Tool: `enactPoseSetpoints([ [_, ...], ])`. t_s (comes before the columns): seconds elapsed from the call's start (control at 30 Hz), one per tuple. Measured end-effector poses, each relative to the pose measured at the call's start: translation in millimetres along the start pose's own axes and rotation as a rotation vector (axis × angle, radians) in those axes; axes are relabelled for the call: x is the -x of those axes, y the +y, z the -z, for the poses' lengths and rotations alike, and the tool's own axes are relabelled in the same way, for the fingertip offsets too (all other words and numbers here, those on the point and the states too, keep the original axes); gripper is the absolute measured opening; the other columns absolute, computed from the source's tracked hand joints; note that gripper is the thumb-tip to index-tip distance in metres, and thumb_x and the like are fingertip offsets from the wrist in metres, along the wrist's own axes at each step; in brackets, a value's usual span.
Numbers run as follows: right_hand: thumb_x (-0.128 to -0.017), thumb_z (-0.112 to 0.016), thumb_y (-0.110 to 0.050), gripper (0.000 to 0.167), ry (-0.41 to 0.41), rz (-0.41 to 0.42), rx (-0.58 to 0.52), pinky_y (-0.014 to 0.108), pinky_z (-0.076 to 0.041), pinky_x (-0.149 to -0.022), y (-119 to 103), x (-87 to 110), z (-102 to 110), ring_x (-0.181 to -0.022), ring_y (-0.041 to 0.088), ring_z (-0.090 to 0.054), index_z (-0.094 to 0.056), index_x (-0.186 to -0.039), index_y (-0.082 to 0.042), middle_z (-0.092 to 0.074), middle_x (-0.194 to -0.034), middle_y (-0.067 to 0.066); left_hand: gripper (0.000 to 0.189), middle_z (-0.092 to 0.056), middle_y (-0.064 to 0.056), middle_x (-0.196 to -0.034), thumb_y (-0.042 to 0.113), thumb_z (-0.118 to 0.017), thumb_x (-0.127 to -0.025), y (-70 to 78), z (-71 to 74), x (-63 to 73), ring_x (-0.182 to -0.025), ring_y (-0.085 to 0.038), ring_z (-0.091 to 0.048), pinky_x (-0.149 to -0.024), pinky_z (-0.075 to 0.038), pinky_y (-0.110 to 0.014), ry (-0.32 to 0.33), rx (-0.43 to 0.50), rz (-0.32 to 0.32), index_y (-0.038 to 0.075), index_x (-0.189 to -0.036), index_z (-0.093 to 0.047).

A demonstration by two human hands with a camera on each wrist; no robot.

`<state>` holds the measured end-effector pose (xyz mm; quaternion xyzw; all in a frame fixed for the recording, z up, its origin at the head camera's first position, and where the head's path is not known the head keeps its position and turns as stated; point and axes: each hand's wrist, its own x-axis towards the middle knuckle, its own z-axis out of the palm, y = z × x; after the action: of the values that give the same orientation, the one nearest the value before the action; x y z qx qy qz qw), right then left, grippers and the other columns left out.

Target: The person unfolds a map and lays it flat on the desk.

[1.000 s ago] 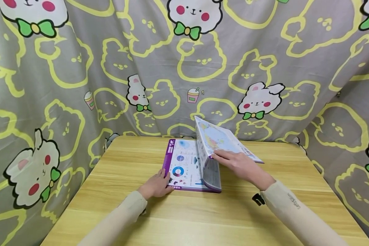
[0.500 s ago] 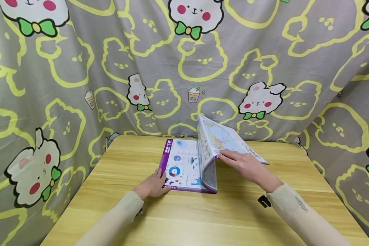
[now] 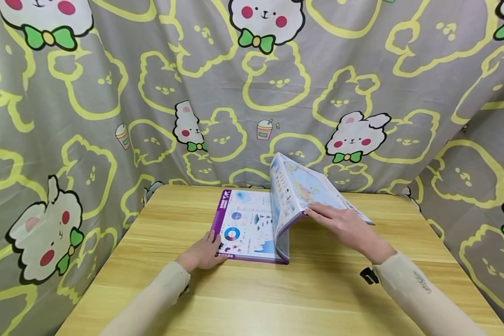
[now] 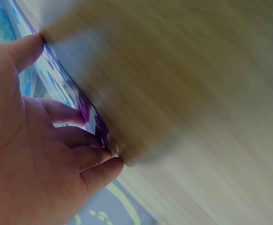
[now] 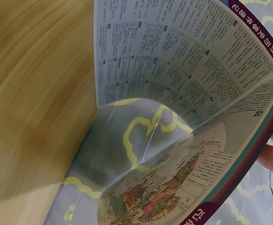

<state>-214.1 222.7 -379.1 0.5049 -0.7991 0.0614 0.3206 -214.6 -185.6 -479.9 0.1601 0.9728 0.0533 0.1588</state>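
A laminated folding map (image 3: 248,219) with purple edging lies partly unfolded on the table. Its left panel, printed with charts, is flat, while a raised fold (image 3: 283,198) stands up in the middle and a world map panel (image 3: 306,184) slopes down to the right. My left hand (image 3: 200,252) rests at the flat panel's lower left corner; in the left wrist view the fingertips and thumb touch its edge. My right hand (image 3: 346,228) holds the lifted front edge of the fold. Beneath it, the right wrist view shows text-covered panels (image 5: 174,56) bending apart.
The wooden table (image 3: 243,298) extends around the map on all sides. Directly behind stands a grey curtain (image 3: 218,93) with rabbit prints, and it also hangs along the left and right sides.
My right hand has moved right, drawing the raised fold and the world map panel with it, so the fold opens wider. The left hand and the flat panel have slid slightly left.
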Motion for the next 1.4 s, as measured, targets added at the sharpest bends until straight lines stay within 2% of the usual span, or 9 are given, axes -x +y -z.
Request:
enactPoseSetpoints([
  [0.43,-0.104,-0.027,-0.025,0.044,0.034,-0.003,0.0,0.045,-0.055,-0.068,4.4,7.6,9.8,-0.105,0.031,-0.061,-0.059,-0.128,-0.006,-0.059,-0.126,0.012,0.079,-0.016,-0.032,-0.15,0.048,-0.051,-0.094,-13.4,2.2,5.4,-0.138,-0.044,-0.017,-0.11,-0.024,-0.05,-0.002,0.005,0.015,-0.008,-0.144,-0.028],
  [0.77,-0.106,-0.025,-0.022,0.044,0.073,0.0,0.012,0.045,-0.055,-0.067,4.5,9.9,15.3,-0.103,0.028,-0.063,-0.06,-0.127,-0.007,-0.06,-0.126,0.011,0.078,-0.015,-0.033,-0.15,0.045,-0.052,-0.094,-21.6,3.7,9.7,-0.138,-0.045,-0.016,-0.109,-0.024,-0.052,0.002,0.038,0.032,-0.009,-0.144,-0.027],
  [1.0,-0.105,-0.023,-0.022,0.045,0.059,-0.012,0.011,0.044,-0.055,-0.066,5.4,13.7,17.6,-0.103,0.029,-0.063,-0.06,-0.127,-0.007,-0.06,-0.126,0.011,0.079,-0.014,-0.032,-0.15,0.047,-0.05,-0.094,-28.8,4.2,8.8,-0.138,-0.045,-0.016,-0.109,-0.024,-0.051,-0.016,0.024,0.045,-0.008,-0.145,-0.026],
  [1.4,-0.105,-0.023,-0.024,0.046,0.059,-0.026,0.025,0.043,-0.055,-0.059,5.6,20.7,20.8,-0.102,0.029,-0.063,-0.061,-0.126,-0.007,-0.06,-0.125,0.01,0.079,-0.012,-0.033,-0.15,0.046,-0.051,-0.094,-39.5,7.0,14.7,-0.138,-0.046,-0.013,-0.11,-0.021,-0.053,-0.018,0.054,0.058,-0.009,-0.145,-0.025],
])
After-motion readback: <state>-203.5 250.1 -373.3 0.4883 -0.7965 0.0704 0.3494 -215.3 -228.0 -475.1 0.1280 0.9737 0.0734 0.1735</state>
